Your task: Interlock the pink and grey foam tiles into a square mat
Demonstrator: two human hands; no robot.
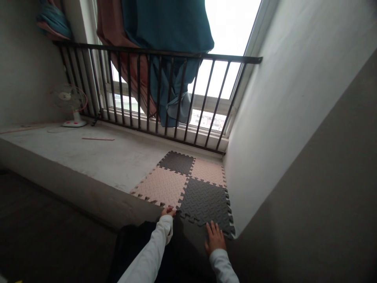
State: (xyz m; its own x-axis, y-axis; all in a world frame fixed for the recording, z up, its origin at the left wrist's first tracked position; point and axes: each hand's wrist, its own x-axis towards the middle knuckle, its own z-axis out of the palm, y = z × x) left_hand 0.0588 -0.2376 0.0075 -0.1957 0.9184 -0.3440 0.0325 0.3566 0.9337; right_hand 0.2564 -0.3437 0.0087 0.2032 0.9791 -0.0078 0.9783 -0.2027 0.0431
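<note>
Foam tiles: four counted, teeth meeting in a two-by-two block at 6 o'clock, on the pale ledge (97, 157), just beside the wall (282, 110).
Dark tiles: two; far one (176, 162) at the block's 10 o'clock, near one (206, 200) at its 5.
Pink tiles: two; near one (165, 184) at 8, far one (207, 171) at 2. Tread pattern raised on all.
Left hand: one (168, 212), toward 7 o'clock; fingers bent and narrow at the near pink tile's front edge, close to its corner. Pinching or only touching, cannot tell.
Right hand: one (215, 237), 5 o'clock; palm down, fingers long and slightly spread, tips at the near dark tile's front edge.
Railing: one, black (157, 51), running from 10 to nearly 2.
Curtains: teal (167, 23) at 12, dull pink (108, 23) at 11.
Loose strip: one (98, 138), 9 o'clock, flat on the ledge.
Fan: one (75, 123), between 9 and 10; two red spots on its base, too small to read.
</note>
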